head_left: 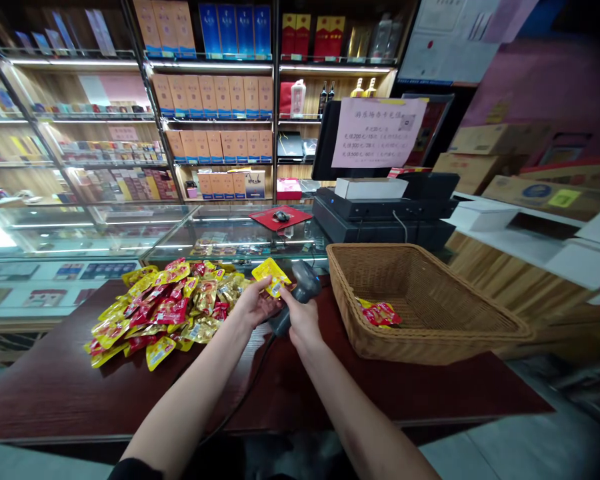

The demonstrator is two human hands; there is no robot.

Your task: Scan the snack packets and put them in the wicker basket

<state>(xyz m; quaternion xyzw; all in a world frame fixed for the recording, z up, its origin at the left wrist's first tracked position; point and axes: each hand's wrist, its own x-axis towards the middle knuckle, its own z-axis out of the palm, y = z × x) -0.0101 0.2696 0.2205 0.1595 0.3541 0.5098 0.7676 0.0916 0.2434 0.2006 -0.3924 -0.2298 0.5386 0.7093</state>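
Observation:
My left hand (255, 303) is closed on a small yellow snack packet (271, 275), held up above the counter. My right hand (303, 317) is wrapped round the handle of a dark barcode scanner (306, 283), and its thumb side reaches the packet's lower edge. The scanner's head is just right of the packet, and its cable runs down toward the counter's front edge. Left of my hands lies a heap of red, yellow and gold snack packets (173, 303). To the right stands a wicker basket (460, 340) with a few red and yellow packets (380, 313) in its near left corner.
A dark red wooden counter (145, 407) lies beneath everything. Behind it are a glass display case (180, 233), a mouse (281, 216) on a red mat, and a monitor (327, 147) with a paper notice (377, 133). Cardboard boxes (500, 140) are stacked at the right.

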